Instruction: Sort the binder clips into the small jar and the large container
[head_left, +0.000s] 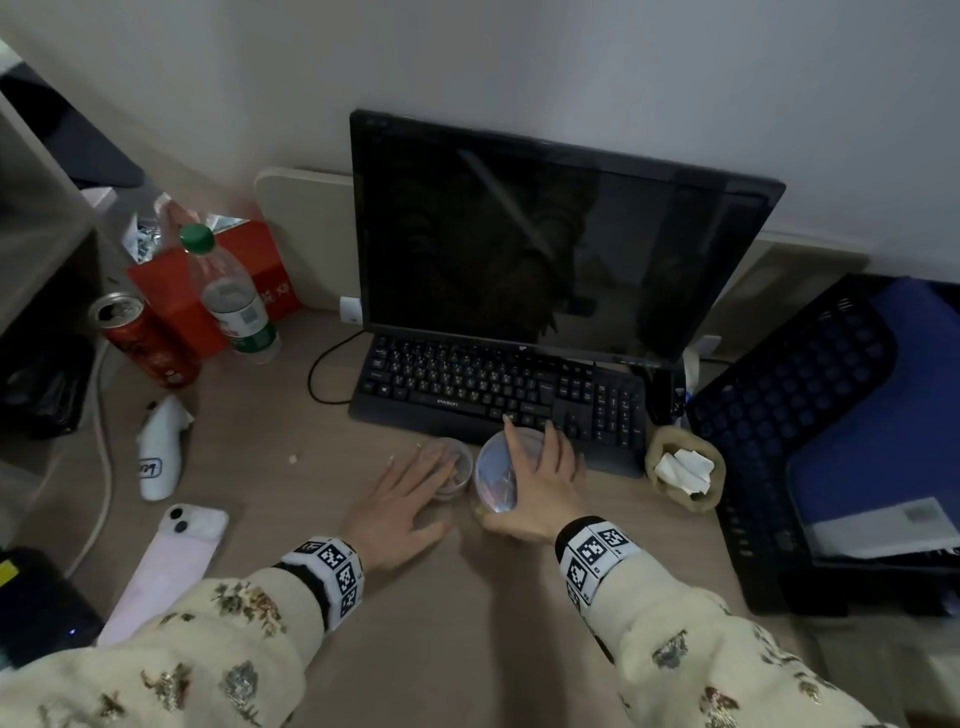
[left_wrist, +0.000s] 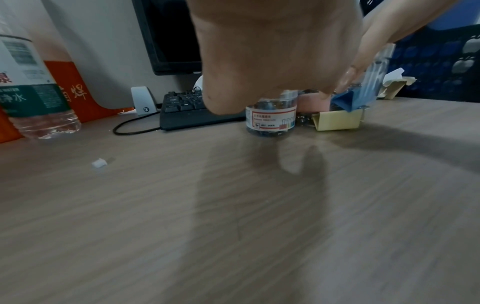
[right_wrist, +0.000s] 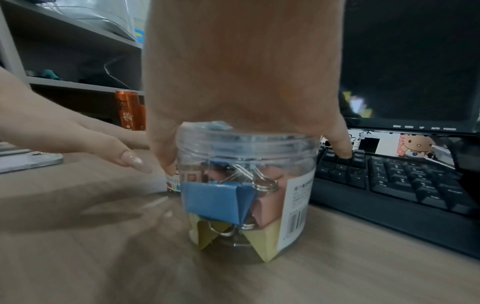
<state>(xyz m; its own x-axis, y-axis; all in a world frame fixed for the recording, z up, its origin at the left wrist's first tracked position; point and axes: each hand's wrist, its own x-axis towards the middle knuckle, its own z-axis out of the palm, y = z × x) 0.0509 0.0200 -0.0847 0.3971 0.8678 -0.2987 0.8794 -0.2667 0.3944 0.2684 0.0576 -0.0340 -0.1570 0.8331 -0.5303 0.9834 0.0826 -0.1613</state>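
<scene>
A large clear container stands on the desk in front of the keyboard. It holds big blue, pink and yellow binder clips. My right hand clasps its top from above, with its clear lid under the palm and the thumb down its left side. Just to its left stands the small labelled jar, with small clips inside. My left hand hovers over the small jar with fingers straight and spread, holding nothing. In the left wrist view the palm hides the jar's mouth.
A black keyboard and monitor stand right behind the jars. A paper bag of scraps and a black mesh tray sit to the right. A pink phone, white object, red can and water bottle lie left.
</scene>
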